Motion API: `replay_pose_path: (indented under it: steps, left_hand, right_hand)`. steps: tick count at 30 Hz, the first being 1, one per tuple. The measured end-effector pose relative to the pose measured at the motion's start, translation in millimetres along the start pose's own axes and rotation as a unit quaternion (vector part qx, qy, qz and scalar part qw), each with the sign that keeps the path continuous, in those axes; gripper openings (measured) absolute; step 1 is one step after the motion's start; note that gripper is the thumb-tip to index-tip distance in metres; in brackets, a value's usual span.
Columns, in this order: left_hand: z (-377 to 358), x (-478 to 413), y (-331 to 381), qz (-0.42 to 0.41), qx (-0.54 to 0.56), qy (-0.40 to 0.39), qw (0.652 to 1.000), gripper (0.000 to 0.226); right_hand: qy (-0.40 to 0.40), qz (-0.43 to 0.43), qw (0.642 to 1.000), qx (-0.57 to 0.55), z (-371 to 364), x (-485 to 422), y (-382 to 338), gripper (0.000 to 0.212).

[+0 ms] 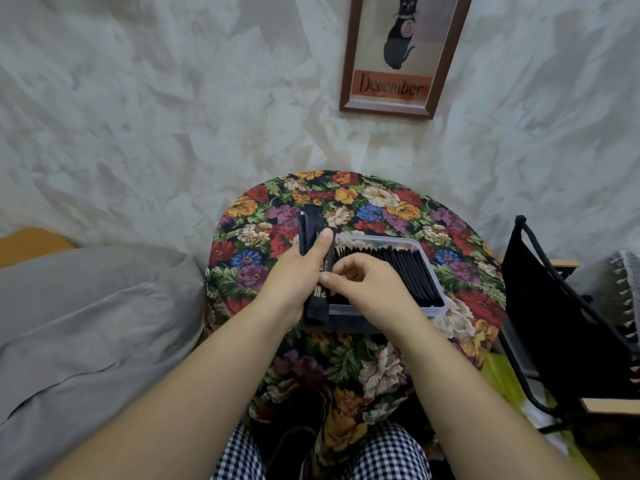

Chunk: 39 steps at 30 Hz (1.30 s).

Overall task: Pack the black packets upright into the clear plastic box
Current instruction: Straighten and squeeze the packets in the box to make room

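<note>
A bundle of black packets is gripped in the left hand, with the thumb laid flat along its face and the fingers wrapped behind it, so that the bundle is held at the left end of the clear plastic box. The right hand is set against the bundle's right edge with its fingers curled and its thumb tip pressed on the foremost packet. A pinch on that edge is shown, though whether a single packet is parted from the rest cannot be told. The box is set on the flowered tablecloth, and a row of packets is stood on edge inside it, filling most of what can be seen of the box. The left part of the box is hidden behind the hands. The step in hand is judged to be the drawing of one packet from the bundle, to be placed at the left end of the row. This is best done if only one packet is peeled off by the thumb while the others are clamped firmly by the left hand, so that none slide out with it. The packet should then be turned to match the row, lowered on its edge, and pressed against the last one, so that the row is braced against toppling into the gap.
</note>
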<state>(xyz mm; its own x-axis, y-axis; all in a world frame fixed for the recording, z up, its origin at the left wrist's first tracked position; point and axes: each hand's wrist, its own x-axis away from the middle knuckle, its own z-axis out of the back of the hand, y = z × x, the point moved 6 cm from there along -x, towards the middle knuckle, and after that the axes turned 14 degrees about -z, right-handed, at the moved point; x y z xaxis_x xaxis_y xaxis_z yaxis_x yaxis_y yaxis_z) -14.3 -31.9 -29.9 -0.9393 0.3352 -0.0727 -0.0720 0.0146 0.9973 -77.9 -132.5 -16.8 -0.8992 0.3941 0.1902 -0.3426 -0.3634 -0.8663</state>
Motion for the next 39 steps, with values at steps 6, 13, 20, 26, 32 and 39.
replay_pose_path:
  steps: [6,13,20,26,32,39]
  left_hand:
    - [-19,8,12,-0.045,0.03,-0.041,0.998,0.045]
    - [-16,-1,18,-0.109,-0.06,-0.103,0.987,0.015]
    - [-14,-11,19,-0.155,-0.215,-0.142,0.954,0.009]
    - [-20,-10,11,-0.15,-0.237,-0.164,0.946,0.017]
    - [-28,-14,11,-0.152,-0.236,-0.182,0.943,0.03]
    - [-39,-16,11,-0.155,-0.232,-0.203,0.938,0.033]
  right_hand:
    - [-0.004,-0.048,0.994,-0.101,10,5,13,0.019]
    - [0.095,-0.064,0.99,-0.087,86,-2,25,0.018]
    - [0.121,-0.105,0.984,0.083,122,-31,40,0.02]
    - [0.116,-0.093,0.983,0.112,112,-40,38,0.021]
    - [0.107,-0.097,0.972,0.185,104,-43,37,0.019]
    - [0.104,-0.097,0.963,0.229,93,-45,44,0.019]
